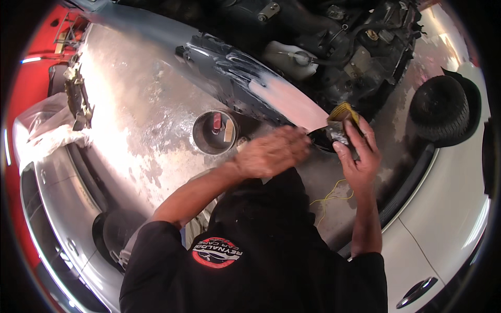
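Note:
A dark grey-blue car fender (209, 68) runs diagonally across the upper middle, its surface streaked with whitish smears. Toward its near right end lies a smooth pale pink patch of filler (289, 101). My left hand (276, 151), slightly blurred, stretches its fingers flat along the fender's lower edge beside the patch; whether it touches is unclear. At the patch's right end, my right hand (364, 151) grips a dusty grey sanding pad (338, 131) with a yellow mesh-like part on top. Its fingers wrap over the far side, the thumb on the near side.
A round tub (197, 136) with a red block (217, 121) and a tan block (228, 130) stands on the wet-looking floor. Exposed engine parts (360, 57) lie beyond the fender. A yellow cord (326, 199) trails below. Cars flank both sides; a tire (441, 109) is at right.

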Tool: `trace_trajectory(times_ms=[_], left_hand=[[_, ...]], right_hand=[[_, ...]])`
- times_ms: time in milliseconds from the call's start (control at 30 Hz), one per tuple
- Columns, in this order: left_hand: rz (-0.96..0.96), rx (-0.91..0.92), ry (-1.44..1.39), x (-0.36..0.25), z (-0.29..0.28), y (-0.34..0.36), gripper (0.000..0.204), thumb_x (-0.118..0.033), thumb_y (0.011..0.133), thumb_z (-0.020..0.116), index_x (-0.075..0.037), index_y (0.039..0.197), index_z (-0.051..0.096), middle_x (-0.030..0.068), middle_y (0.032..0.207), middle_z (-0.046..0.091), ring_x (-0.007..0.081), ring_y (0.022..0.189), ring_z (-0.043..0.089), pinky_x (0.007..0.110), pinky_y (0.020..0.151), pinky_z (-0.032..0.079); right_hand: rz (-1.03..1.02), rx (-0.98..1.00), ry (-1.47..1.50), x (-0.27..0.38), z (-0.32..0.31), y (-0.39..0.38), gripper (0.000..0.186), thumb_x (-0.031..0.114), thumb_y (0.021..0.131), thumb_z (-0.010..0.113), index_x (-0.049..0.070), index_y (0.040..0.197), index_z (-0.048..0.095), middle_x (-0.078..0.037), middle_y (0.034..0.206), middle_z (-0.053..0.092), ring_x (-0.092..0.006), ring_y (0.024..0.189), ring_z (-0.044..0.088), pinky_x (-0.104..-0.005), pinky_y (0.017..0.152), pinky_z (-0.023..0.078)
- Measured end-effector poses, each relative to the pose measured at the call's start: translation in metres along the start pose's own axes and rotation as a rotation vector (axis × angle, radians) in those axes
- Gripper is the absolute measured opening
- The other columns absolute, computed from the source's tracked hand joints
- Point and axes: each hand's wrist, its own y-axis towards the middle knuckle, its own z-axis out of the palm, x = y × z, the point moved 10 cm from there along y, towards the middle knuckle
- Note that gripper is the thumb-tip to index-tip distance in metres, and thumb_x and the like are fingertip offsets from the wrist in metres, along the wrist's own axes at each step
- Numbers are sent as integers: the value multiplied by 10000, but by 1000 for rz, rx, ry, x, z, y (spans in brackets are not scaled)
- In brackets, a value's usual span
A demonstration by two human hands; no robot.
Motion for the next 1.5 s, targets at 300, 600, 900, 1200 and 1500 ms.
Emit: trace_trajectory(times_ms=[300, 600, 900, 1200, 1500], left_hand=[[-673, -302, 315, 110, -84, -77, 385, 18, 908, 766, -46, 1286, 731, 147, 1352, 738, 388, 1284, 667, 473, 1082, 529], [-773, -717, 274, 119, -95, -65, 321, 3, 930, 763, -51, 1246, 748, 141, 1286, 764, 359, 1238, 694, 451, 1078, 532], [-1084, -884, 288, 109, -107, -146, 307, 20, 951, 715, -44, 1249, 750, 152, 1288, 762, 350, 1230, 691, 439, 1069, 532], [-995, -717, 270, 111, -98, -149, 324, 51, 934, 711, -49, 1239, 755, 150, 1279, 762, 337, 1228, 691, 436, 1059, 534], [-1045, -774, 195, 125, -99, -163, 300, 20, 948, 716, -45, 1238, 751, 156, 1251, 770, 334, 1194, 707, 425, 1039, 542]], right_hand=[[-506, 154, -339, 20, 24, -1, 586, 115, 861, 882, 203, 1418, 723, -167, 1562, 579, -403, 1263, 606, -466, 990, 569], [-730, 213, -508, 63, 67, 46, 461, 133, 946, 803, 168, 1401, 736, -159, 1534, 621, -380, 1230, 607, -468, 1002, 548], [-814, 229, -463, 102, 72, 53, 501, 102, 917, 815, 108, 1407, 710, -214, 1535, 595, -385, 1270, 598, -474, 1053, 536], [-754, 229, -587, 101, 96, 59, 434, 137, 982, 764, 148, 1414, 722, -180, 1494, 642, -358, 1268, 586, -455, 1015, 509], [-760, 193, -669, 106, 110, 51, 416, 119, 1002, 747, 148, 1417, 721, -198, 1493, 641, -369, 1302, 582, -467, 1039, 489]])
